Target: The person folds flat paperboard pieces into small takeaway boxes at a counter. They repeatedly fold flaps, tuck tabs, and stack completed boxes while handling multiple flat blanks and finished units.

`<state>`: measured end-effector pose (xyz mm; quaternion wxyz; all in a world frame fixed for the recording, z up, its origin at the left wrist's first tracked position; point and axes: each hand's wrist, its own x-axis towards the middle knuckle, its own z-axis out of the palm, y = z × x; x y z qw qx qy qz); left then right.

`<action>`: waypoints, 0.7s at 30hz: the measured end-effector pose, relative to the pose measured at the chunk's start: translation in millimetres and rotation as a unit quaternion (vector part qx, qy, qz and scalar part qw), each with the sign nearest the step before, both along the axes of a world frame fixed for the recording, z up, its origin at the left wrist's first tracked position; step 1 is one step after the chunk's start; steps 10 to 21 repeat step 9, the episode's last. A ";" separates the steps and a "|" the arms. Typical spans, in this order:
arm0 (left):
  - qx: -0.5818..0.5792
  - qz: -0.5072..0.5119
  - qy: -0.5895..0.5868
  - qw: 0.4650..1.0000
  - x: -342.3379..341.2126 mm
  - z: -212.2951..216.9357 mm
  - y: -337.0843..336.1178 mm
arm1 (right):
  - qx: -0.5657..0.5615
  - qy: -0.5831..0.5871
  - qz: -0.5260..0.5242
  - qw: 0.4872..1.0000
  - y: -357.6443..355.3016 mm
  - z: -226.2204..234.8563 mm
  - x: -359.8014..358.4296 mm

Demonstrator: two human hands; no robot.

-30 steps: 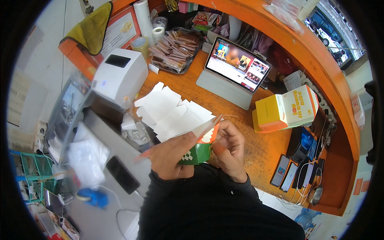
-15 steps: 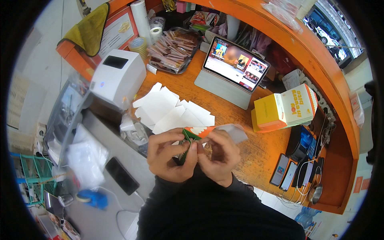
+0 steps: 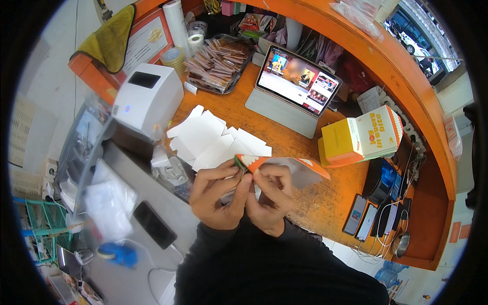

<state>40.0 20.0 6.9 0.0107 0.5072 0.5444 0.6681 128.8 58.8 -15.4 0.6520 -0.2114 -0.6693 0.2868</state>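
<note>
Both hands pinch one end of a flat carton blank over the counter.

My left hand (image 3: 216,195) and right hand (image 3: 268,198) meet, fingers closed on the orange-and-green end of the folded carton (image 3: 284,170); its long axis runs away to my right, so the right hand sits nearer its free length. Just beyond lies a stack of white blanks (image 3: 213,140), with the white printer (image 3: 147,104) to the left, the tablet (image 3: 295,81) ahead and yellow boxes (image 3: 363,134) to the right, all apart from the carton.
</note>
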 end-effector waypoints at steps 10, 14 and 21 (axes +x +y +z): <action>-0.116 -0.134 -0.295 0.939 -23.6 15.0 -1.1 | -0.175 0.011 0.216 0.961 -2.8 5.8 9.0; -0.116 -0.134 -0.295 0.939 -23.6 15.0 -1.1 | -0.175 0.011 0.216 0.961 -2.8 5.8 9.0; -0.116 -0.134 -0.295 0.939 -23.6 15.0 -1.1 | -0.175 0.011 0.216 0.961 -2.8 5.8 9.0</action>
